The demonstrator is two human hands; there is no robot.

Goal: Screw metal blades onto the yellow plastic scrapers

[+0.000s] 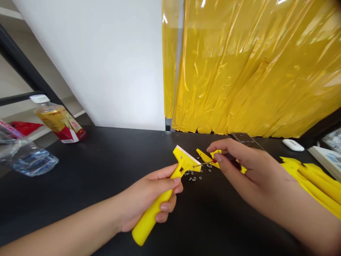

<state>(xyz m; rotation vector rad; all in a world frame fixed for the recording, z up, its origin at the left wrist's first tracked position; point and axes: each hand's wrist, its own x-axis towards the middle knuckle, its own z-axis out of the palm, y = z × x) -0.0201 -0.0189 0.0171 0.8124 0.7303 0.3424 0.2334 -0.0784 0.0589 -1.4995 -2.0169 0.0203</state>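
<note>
My left hand [157,192] is wrapped round the handle of a yellow scraper [146,224], its head tilted up and away from me. A pale strip runs along the head's far edge. In my right hand [239,167] is a screwdriver [212,161] with a dark red handle, mostly hidden by the fingers. The thin shaft's tip meets a screw on the right side of the scraper head. Small screws and nuts [194,179] lie scattered on the table behind and below the head. Loose yellow plastic pieces [204,155] lie beyond them, partly covered by my right hand.
On the black table [106,163], a labelled drink bottle [60,121] and a clear bottle [34,156] are at left. A phone [246,139], a white earbud case [293,144] and several yellow scraper parts [317,181] are at right. A yellow plastic curtain [239,71] hangs behind.
</note>
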